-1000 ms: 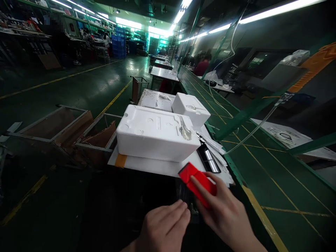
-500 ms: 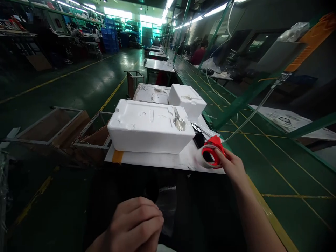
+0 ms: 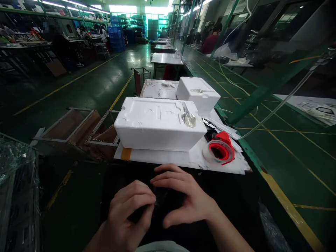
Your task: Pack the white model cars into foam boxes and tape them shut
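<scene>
In front of my lap, my left hand [image 3: 132, 211] is closed with thumb and fingertips pinched together; whatever is between them is too small or hidden to name. Just to its right, my right hand [image 3: 186, 199] is open, fingers spread and curved, holding nothing. Ahead of both hands a white foam box [image 3: 157, 138] sits on a white-covered table [image 3: 181, 155]. A small clear plastic packet [image 3: 188, 117] lies in a recess on its top. To the right of the box, near the table edge, rests a red tape dispenser [image 3: 223, 148] with a roll of clear tape.
A second foam box [image 3: 198, 94] stands behind the first. Metal-framed stands [image 3: 70, 127] are on the floor at left. A green post [image 3: 273, 91] and a white cable [image 3: 278, 110] rise at right. Clear plastic film [image 3: 271, 225] shows at lower right.
My right hand has let go of the tape dispenser, left on the table, and come back beside my left hand. The left hand stays closed. The view has shifted slightly.
</scene>
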The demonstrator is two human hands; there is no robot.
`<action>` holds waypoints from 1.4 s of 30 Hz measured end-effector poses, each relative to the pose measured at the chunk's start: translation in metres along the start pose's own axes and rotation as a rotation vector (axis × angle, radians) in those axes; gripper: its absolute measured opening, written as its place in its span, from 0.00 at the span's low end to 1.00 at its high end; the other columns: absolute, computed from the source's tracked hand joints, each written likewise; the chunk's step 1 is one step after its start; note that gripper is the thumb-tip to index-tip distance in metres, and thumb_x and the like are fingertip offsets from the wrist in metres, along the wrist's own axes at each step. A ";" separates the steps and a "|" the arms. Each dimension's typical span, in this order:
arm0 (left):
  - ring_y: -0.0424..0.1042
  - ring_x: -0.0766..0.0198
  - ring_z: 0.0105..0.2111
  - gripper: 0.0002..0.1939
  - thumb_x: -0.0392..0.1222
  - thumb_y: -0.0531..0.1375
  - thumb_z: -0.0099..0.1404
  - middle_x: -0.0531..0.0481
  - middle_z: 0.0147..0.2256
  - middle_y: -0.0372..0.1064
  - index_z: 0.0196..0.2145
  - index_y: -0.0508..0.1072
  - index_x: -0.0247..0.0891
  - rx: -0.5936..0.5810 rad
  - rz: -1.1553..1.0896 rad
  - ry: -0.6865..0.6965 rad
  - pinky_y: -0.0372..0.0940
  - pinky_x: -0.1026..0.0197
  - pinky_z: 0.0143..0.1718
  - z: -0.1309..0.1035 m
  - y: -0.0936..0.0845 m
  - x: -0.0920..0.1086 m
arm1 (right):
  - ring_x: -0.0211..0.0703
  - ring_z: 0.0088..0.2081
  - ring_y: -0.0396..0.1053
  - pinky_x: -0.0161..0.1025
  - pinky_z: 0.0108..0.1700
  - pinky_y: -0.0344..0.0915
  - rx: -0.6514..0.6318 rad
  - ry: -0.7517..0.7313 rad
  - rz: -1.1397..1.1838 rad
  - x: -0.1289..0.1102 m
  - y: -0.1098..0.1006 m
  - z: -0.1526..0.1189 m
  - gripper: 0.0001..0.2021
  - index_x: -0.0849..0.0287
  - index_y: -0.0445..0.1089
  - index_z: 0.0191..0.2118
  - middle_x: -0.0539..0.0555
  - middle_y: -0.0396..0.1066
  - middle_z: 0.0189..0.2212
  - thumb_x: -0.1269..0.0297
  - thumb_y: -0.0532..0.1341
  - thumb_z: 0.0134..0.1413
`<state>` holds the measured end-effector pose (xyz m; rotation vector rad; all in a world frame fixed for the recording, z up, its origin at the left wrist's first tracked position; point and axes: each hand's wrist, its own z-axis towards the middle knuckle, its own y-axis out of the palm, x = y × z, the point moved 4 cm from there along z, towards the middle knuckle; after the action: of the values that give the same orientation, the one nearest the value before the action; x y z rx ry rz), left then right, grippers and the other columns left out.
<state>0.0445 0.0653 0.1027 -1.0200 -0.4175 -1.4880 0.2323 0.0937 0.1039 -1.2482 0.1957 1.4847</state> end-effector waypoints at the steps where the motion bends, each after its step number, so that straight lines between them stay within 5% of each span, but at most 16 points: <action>1: 0.76 0.58 0.37 0.21 0.21 0.58 0.62 0.45 0.36 0.76 0.48 0.73 0.41 -0.002 -0.002 -0.017 0.74 0.55 0.37 -0.002 -0.002 -0.003 | 0.55 0.53 0.73 0.51 0.56 0.70 -0.022 0.020 0.041 0.005 0.007 0.003 0.25 0.56 0.76 0.51 0.58 0.80 0.40 0.43 0.72 0.54; 7: 0.79 0.56 0.40 0.19 0.25 0.62 0.64 0.48 0.39 0.79 0.47 0.77 0.46 0.112 0.020 -0.218 0.74 0.56 0.40 -0.012 -0.020 -0.025 | 0.44 0.37 0.73 0.42 0.42 0.70 -0.001 0.403 0.193 0.046 0.018 -0.010 0.07 0.56 0.78 0.36 0.52 0.77 0.33 0.58 0.70 0.59; 11: 0.80 0.54 0.41 0.08 0.34 0.66 0.65 0.48 0.37 0.81 0.39 0.82 0.45 0.336 0.067 -0.437 0.76 0.54 0.43 -0.013 -0.021 -0.038 | 0.43 0.33 0.74 0.39 0.38 0.70 0.160 0.713 0.387 0.064 0.020 -0.025 0.10 0.57 0.77 0.31 0.51 0.77 0.30 0.57 0.74 0.51; 14: 0.80 0.51 0.44 0.05 0.39 0.67 0.65 0.47 0.43 0.82 0.40 0.82 0.45 0.423 0.131 -0.536 0.76 0.52 0.48 -0.011 -0.016 -0.044 | 0.41 0.29 0.72 0.37 0.34 0.69 0.268 0.797 0.525 0.069 0.024 -0.028 0.13 0.57 0.77 0.30 0.50 0.76 0.27 0.56 0.76 0.46; 17: 0.82 0.55 0.41 0.22 0.41 0.70 0.62 0.46 0.61 0.72 0.53 0.75 0.47 0.520 0.021 -0.574 0.77 0.52 0.49 -0.010 -0.013 -0.052 | 0.39 0.29 0.71 0.36 0.33 0.69 0.389 0.810 0.564 0.073 0.025 -0.031 0.14 0.57 0.77 0.30 0.49 0.75 0.27 0.56 0.78 0.42; 20: 0.83 0.57 0.41 0.32 0.41 0.72 0.60 0.46 0.65 0.68 0.60 0.69 0.50 0.536 -0.127 -0.632 0.77 0.55 0.50 -0.012 -0.013 -0.063 | 0.39 0.28 0.71 0.36 0.32 0.69 0.461 0.817 0.549 0.078 0.026 -0.036 0.16 0.57 0.78 0.30 0.50 0.75 0.26 0.54 0.79 0.41; 24: 0.82 0.52 0.45 0.16 0.43 0.72 0.60 0.44 0.56 0.77 0.46 0.81 0.42 0.458 -0.230 -0.749 0.77 0.54 0.50 -0.015 -0.013 -0.076 | 0.43 0.29 0.73 0.39 0.34 0.72 0.497 0.825 0.489 0.084 0.023 -0.044 0.17 0.57 0.79 0.32 0.53 0.77 0.27 0.51 0.78 0.42; 28: 0.82 0.51 0.43 0.07 0.43 0.72 0.59 0.42 0.45 0.81 0.31 0.82 0.38 0.381 -0.299 -0.760 0.76 0.53 0.48 -0.014 -0.010 -0.087 | 0.43 0.31 0.73 0.40 0.34 0.71 0.500 0.780 0.398 0.085 0.014 -0.044 0.14 0.56 0.79 0.30 0.53 0.78 0.29 0.52 0.77 0.45; 34: 0.78 0.48 0.50 0.07 0.43 0.71 0.57 0.40 0.46 0.79 0.28 0.79 0.38 0.327 -0.297 -0.687 0.75 0.56 0.45 0.001 -0.006 -0.106 | 0.47 0.39 0.75 0.44 0.46 0.71 0.552 0.670 0.176 0.083 0.001 -0.039 0.07 0.54 0.79 0.32 0.52 0.77 0.34 0.57 0.72 0.54; 38: 0.77 0.56 0.40 0.06 0.43 0.70 0.59 0.44 0.39 0.76 0.28 0.82 0.39 0.259 -0.128 -0.592 0.73 0.59 0.38 0.019 -0.009 -0.118 | 0.50 0.46 0.73 0.48 0.51 0.69 0.631 0.591 0.040 0.088 -0.006 -0.037 0.07 0.54 0.78 0.32 0.55 0.77 0.42 0.57 0.71 0.55; 42: 0.75 0.59 0.33 0.05 0.43 0.69 0.61 0.48 0.32 0.75 0.30 0.83 0.41 0.252 0.054 -0.503 0.68 0.61 0.32 0.031 -0.009 -0.128 | 0.46 0.36 0.68 0.46 0.43 0.67 0.702 0.618 -0.067 0.102 -0.008 -0.034 0.10 0.54 0.78 0.32 0.53 0.75 0.33 0.54 0.71 0.55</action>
<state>0.0328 0.1689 0.0221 -1.1856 -0.9036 -1.0853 0.2780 0.1360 0.0155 -1.0639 0.9839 0.8049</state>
